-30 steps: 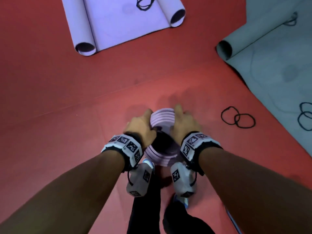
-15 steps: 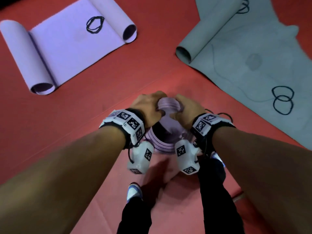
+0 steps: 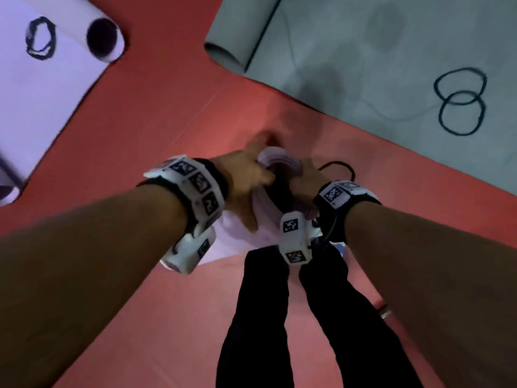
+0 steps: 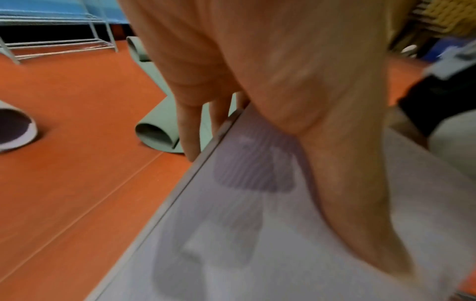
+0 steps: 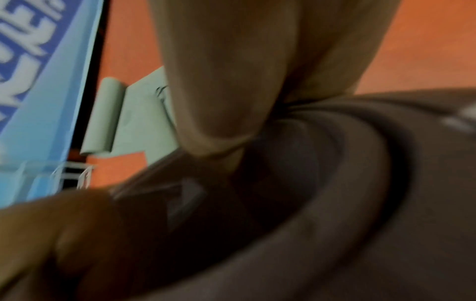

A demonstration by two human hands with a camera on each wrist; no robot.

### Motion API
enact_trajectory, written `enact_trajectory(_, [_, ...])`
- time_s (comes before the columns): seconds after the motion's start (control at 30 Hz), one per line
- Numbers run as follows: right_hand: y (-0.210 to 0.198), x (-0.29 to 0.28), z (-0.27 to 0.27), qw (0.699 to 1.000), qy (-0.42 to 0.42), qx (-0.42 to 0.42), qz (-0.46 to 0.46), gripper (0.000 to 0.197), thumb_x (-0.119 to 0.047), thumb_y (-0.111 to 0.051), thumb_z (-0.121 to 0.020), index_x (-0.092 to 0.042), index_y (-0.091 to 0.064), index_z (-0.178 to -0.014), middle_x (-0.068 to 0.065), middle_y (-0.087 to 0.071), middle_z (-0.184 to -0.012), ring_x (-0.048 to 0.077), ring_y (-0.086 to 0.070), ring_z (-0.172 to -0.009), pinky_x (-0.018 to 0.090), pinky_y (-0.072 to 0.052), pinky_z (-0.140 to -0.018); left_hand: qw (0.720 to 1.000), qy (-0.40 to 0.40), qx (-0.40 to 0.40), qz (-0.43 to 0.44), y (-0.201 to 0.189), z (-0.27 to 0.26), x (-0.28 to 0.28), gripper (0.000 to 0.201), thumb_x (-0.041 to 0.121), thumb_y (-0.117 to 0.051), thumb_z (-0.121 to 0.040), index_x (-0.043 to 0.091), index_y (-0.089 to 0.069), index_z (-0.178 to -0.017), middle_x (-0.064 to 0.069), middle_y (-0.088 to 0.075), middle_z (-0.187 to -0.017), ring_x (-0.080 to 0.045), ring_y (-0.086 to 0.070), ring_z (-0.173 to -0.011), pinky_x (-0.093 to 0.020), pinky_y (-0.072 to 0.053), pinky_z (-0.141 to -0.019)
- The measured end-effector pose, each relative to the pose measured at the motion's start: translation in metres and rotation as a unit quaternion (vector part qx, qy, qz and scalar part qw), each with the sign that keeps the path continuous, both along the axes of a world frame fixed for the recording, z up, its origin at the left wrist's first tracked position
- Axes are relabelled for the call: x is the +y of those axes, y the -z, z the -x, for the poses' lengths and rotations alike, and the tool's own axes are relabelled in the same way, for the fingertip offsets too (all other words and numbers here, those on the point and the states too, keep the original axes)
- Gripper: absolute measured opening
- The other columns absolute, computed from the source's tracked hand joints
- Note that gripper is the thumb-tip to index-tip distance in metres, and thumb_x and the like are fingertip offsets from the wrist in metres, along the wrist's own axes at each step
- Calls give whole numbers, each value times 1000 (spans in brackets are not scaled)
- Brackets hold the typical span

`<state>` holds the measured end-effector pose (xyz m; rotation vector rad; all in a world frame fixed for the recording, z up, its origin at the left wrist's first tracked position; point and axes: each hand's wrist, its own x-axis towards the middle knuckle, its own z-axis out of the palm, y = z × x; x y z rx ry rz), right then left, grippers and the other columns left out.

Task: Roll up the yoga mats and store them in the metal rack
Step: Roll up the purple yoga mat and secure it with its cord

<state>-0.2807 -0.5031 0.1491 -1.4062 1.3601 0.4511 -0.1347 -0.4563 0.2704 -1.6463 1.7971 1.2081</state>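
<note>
I hold a rolled lilac yoga mat (image 3: 275,159) in front of my legs. My left hand (image 3: 246,176) grips its upper end from the left, and my right hand (image 3: 306,175) grips it from the right. In the left wrist view the left hand's fingers (image 4: 189,126) curl over the far edge of the roll (image 4: 257,224), with the thumb lying along it. The right wrist view is dark and blurred, with the thumb (image 5: 226,91) pressed against the roll's coiled layers (image 5: 347,173). The metal rack (image 4: 59,44) stands at the far edge of the floor.
A part-unrolled lilac mat (image 3: 42,93) with black bands (image 3: 40,39) lies at the upper left. At the upper right is a part-unrolled green mat (image 3: 363,65), also with black bands (image 3: 458,102). Another black band (image 3: 338,166) lies on the red floor (image 3: 167,121) by my right hand.
The roll stood upright on the floor between my hands. Both hands have since closed over its top and tipped it up. The view has shifted toward the green mat.
</note>
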Motion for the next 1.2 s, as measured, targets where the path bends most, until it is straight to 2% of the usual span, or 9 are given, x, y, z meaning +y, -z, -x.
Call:
enact_trajectory(0.1, [33, -20, 20, 997, 73, 12, 0, 44, -30, -53, -98, -4, -52, -134, 18, -59, -127, 30, -58, -107, 21, -44, -74, 999, -27, -31, 1, 51, 13, -29, 79, 51, -89, -53, 22, -62, -121, -13, -33, -144, -33, -40, -128, -28, -35, -107])
enact_trajectory(0.17, [52, -34, 36, 991, 132, 12, 36, 41, -27, -47, -102, -8, -51, -138, 13, -55, -138, 26, -54, -118, 15, -39, -82, 996, -72, -46, 22, 81, 28, -47, 78, 60, -84, -51, 32, -58, -119, -9, -36, -140, -36, -45, -123, -43, -42, -104])
enact_trajectory(0.23, [86, -44, 48, 984, 167, 29, 62, 37, -21, -43, -103, -8, -51, -137, 13, -54, -139, 29, -51, -125, 25, -37, -94, 993, -80, -79, 37, 124, 48, -70, 69, 62, -77, -60, 43, -52, -122, -8, -34, -139, -37, -44, -121, -47, -44, -100])
enact_trajectory(0.33, [143, -38, 65, 977, 194, 64, 60, 35, -18, -46, -99, -4, -56, -129, 18, -59, -125, 35, -56, -117, 34, -44, -92, 993, -81, -90, 10, 175, 59, -82, 67, 56, -77, -67, 45, -49, -127, -10, -30, -140, -40, -40, -123, -48, -43, -100])
enact_trajectory(0.6, [277, 2, 79, 988, 109, 112, 11, 40, -18, -59, -92, -17, -54, -131, 14, -58, -129, 34, -56, -117, 35, -47, -94, 979, -83, -177, -58, 302, 54, -65, 66, 47, -80, -67, 34, -50, -124, -10, -32, -133, -42, -40, -117, -55, -44, -95])
enact_trajectory(0.8, [326, -8, 80, 986, 54, 154, 41, 35, -22, -54, -94, -12, -55, -128, 16, -50, -135, 35, -51, -121, 38, -43, -94, 987, -77, -129, -47, 330, 47, -73, 84, 55, -85, -53, 39, -43, -124, -5, -40, -128, -38, -44, -114, -52, -42, -90])
enact_trajectory(0.97, [316, -6, 78, 959, 40, 225, 167, 33, -25, -50, -95, -6, -53, -121, 20, -57, -124, 36, -47, -118, 45, -34, -97, 987, -154, -52, -4, 324, 44, -52, 122, 54, -88, -51, 33, -18, -148, -1, -48, -137, -28, -48, -123, -42, -42, -99])
enact_trajectory(1.07, [293, -17, 78, 974, 90, 141, 155, 12, -25, -41, -100, -16, -43, -107, 19, -63, -111, 36, -56, -107, 42, -31, -97, 980, -186, -62, 18, 313, 49, -41, 129, 56, -88, -52, 32, -9, -152, 0, -45, -142, -26, -46, -127, -40, -39, -100])
enact_trajectory(1.2, [270, -42, 65, 986, 107, -37, 124, 34, -21, -44, -101, -7, -49, -133, 16, -62, -124, 36, -55, -116, 35, -38, -99, 990, -100, -95, 38, 306, 61, -29, 112, 64, -73, -66, 38, -6, -152, -6, -44, -131, -31, -44, -120, -42, -37, -97])
